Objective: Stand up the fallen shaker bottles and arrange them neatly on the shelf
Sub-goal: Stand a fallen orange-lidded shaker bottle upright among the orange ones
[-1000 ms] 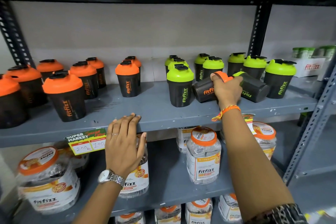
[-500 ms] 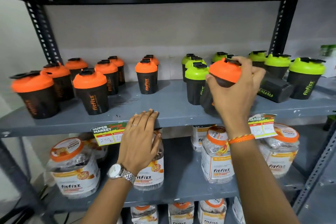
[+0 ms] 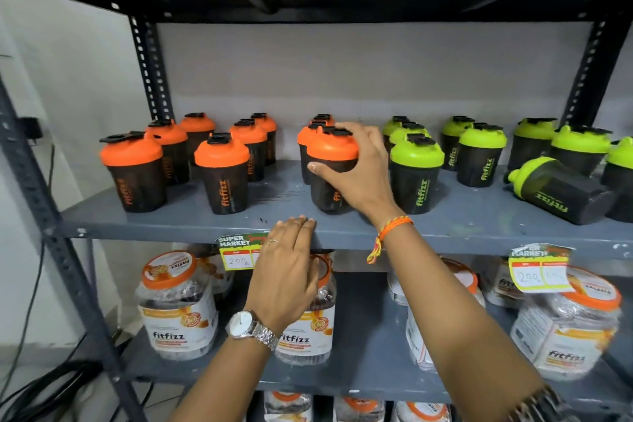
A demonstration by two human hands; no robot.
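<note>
My right hand point(image 3: 356, 169) grips an orange-lidded black shaker bottle point(image 3: 330, 156) that stands upright on the grey shelf point(image 3: 281, 202), in front of two other orange-lidded ones. Several orange-lidded shakers point(image 3: 222, 178) stand upright at the left. Several green-lidded shakers point(image 3: 416, 175) stand upright at the right. One green-lidded shaker point(image 3: 561, 192) lies on its side at the far right, lid pointing left. My left hand point(image 3: 287, 271) rests flat on the shelf's front edge, holding nothing.
Price tags point(image 3: 239, 252) hang from the shelf's front edge. Clear orange-lidded jars point(image 3: 178, 308) fill the shelf below. Perforated black uprights point(image 3: 150, 68) frame the shelf, with another shelf board close overhead. Cables point(image 3: 37, 384) lie on the floor at left.
My right hand carried the fallen orange-lidded shaker leftward from among the green ones and set it upright in the orange group. The view shifted left. My left hand stayed on the edge.
</note>
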